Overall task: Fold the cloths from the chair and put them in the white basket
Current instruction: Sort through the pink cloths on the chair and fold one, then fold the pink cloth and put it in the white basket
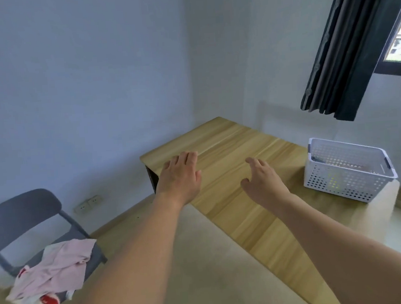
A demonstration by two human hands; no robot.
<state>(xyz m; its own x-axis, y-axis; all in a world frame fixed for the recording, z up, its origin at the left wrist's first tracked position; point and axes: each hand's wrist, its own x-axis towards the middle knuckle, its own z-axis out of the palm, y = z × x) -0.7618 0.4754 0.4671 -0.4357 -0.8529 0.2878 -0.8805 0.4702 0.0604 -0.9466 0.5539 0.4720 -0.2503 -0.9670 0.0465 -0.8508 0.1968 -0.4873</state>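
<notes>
The cloths (51, 271) lay unfolded on the chair (22, 214) at lower left, so folding was not begun. Both the left hand (179, 175) and the right hand (264, 180) were empty, fingers loosely spread. The white basket (347, 169) (contents unclear) stood at right on the table (229, 137).

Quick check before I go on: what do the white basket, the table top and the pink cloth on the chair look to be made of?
White basket: looks like moulded plastic, with regular round holes in the walls and a smooth rim.
Table top: pale wood grain with a matte finish; solid wood or laminate, cannot tell.
Pink cloth: soft fabric, limp and creased, draped over the seat.
</notes>
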